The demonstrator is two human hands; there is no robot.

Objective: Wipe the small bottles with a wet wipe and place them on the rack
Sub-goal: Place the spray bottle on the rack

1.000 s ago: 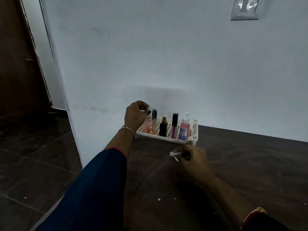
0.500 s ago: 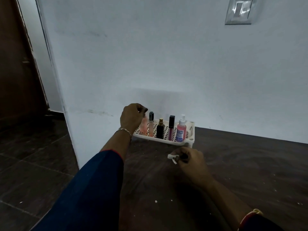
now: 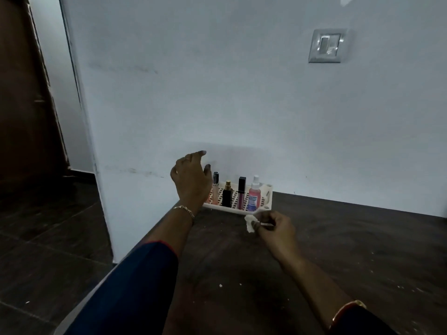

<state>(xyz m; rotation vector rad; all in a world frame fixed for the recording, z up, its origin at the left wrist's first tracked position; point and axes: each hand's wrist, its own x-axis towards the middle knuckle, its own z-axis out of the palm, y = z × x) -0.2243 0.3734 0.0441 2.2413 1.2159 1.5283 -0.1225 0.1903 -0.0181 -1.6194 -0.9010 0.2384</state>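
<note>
L hand (image 3: 191, 181) slack, by rack (image 3: 269, 195)

Ahead of me stands a pale wall (image 3: 217, 93), faintly scuffed low down, with a metal switch plate (image 3: 326, 45) at upper right. The dark wooden surface (image 3: 350, 238) below me carries scattered white specks (image 3: 220, 285). To my left are a brown door (image 3: 24, 117) and dark floor tiles (image 3: 48, 238).
</note>
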